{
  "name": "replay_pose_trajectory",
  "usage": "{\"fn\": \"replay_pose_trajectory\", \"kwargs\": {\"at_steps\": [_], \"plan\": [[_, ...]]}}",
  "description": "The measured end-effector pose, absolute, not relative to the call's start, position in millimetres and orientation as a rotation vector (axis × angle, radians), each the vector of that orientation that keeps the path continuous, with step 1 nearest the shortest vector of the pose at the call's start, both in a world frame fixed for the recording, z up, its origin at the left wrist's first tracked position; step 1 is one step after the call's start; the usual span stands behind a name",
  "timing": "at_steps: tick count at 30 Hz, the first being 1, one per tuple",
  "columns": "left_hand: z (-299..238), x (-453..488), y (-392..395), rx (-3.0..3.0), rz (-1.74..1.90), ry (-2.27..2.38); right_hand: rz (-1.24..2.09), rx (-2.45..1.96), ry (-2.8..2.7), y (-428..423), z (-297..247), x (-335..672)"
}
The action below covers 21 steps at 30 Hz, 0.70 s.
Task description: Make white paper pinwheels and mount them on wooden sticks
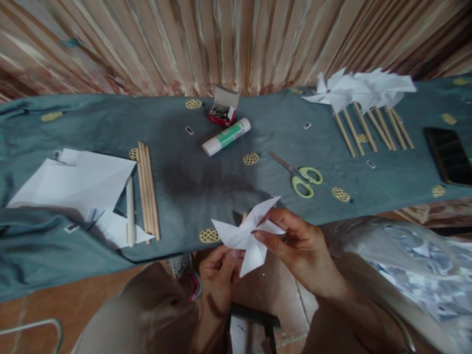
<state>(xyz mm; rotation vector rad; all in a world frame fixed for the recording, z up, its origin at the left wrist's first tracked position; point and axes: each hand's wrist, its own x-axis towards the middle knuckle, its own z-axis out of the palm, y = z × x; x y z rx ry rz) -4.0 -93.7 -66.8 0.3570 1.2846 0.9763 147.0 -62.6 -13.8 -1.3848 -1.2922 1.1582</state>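
Note:
A white paper pinwheel (pixel 248 235) is held in front of me, just off the near edge of the table. My left hand (pixel 218 275) grips it from below, fingers closed behind the paper, and the tip of a wooden stick (pixel 244 215) shows just above the paper. My right hand (pixel 302 248) pinches the pinwheel's centre and right blade between thumb and fingertips.
The table carries a grey-green cloth (pixel 191 182). On it lie green-handled scissors (pixel 300 178), a glue stick (pixel 226 136), an open red box of pins (pixel 222 109), several wooden sticks (pixel 148 189), white paper sheets (pixel 79 184), several finished pinwheels (pixel 363 93) and a dark phone (pixel 449 155).

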Motion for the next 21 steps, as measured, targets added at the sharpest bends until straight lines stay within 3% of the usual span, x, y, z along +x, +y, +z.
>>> {"fn": "replay_pose_trajectory", "kwargs": {"at_steps": [14, 21], "plan": [[-72, -8, -97, 0.541, 0.933, 1.234, 0.519, -1.178, -1.947, -63, -5, 157], [-74, -9, -98, 0.589, 0.937, 1.225, 0.463, -1.184, -1.953, -61, 1, 157]]}}
